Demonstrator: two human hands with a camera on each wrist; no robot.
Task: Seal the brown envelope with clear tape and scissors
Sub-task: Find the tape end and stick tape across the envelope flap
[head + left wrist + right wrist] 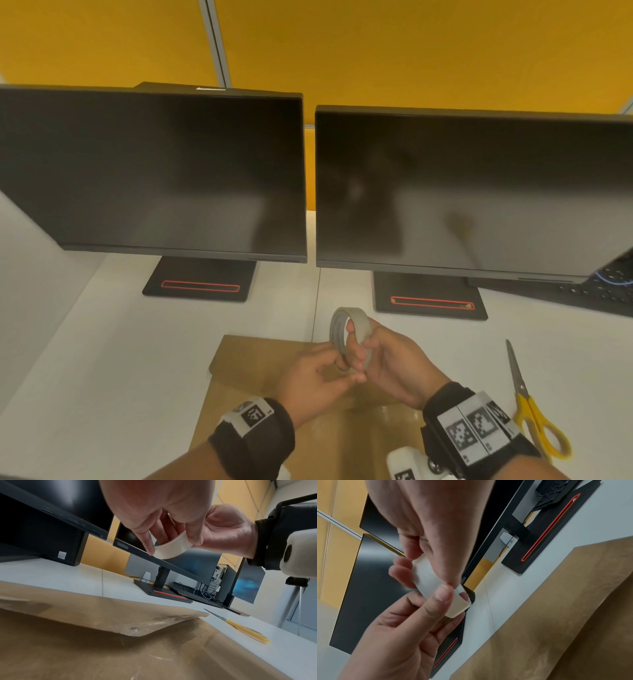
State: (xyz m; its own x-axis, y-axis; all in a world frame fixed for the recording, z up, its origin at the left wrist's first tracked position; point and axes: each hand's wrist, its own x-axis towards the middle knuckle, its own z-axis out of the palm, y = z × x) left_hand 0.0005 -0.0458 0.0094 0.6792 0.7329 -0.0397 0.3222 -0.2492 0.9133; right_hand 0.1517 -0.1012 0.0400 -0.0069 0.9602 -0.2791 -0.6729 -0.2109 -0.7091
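Observation:
The brown envelope (260,363) lies flat on the white desk, and in the left wrist view the envelope (102,649) shows its flap folded over but slightly lifted. Both hands hold a roll of clear tape (354,323) in the air above the envelope's top edge. My right hand (356,346) grips the roll, fingers through its core. My left hand (349,373) pinches the lower rim of the tape roll (428,577), thumb pressed on its outer face. Yellow-handled scissors (527,401) lie untouched on the desk to the right, blades pointing away.
Two dark monitors (154,171) (472,192) stand close behind on black bases with red slots. A black keyboard (603,291) sits at the back right. A yellow partition (411,51) closes off the back of the white desk (102,342).

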